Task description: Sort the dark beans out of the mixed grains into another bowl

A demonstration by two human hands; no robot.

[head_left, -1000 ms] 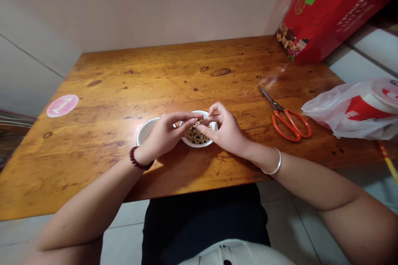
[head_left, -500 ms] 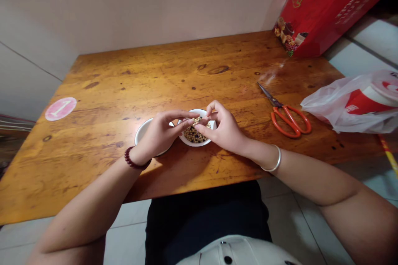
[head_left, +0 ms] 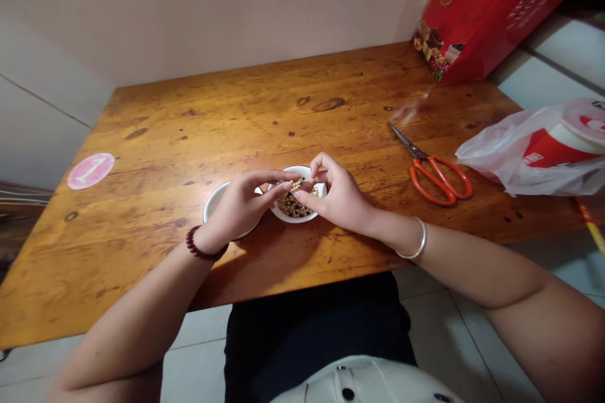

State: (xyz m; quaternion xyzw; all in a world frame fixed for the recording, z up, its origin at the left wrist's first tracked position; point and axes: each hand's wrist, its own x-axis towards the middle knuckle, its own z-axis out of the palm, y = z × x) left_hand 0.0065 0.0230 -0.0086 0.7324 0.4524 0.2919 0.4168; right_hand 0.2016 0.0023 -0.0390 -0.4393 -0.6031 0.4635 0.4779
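Note:
Two small white bowls sit side by side near the table's front edge. The right bowl [head_left: 285, 215] holds several tan and dark beans [head_left: 289, 204]. The left bowl [head_left: 211, 203] is partly hidden under my left hand [head_left: 241, 204]. That hand, with a dark bead bracelet on the wrist, has its fingers stretched out together, tips over the beans. My right hand [head_left: 336, 196], with a silver bangle, is curled over the right bowl's far side, thumb and forefinger pinched. Whether anything sits in the pinch is too small to see.
Orange-handled scissors [head_left: 433, 174] lie shut to the right of the bowls. A plastic bag with a red-and-white package [head_left: 539, 152] rests at the right edge. A red box [head_left: 486, 3] stands at the back right. A pink round sticker [head_left: 90, 170] marks the wooden table [head_left: 189, 119] at left.
My hands stay over the bean bowl with only slight finger shifts. The whole scene has slid a little as my head moved.

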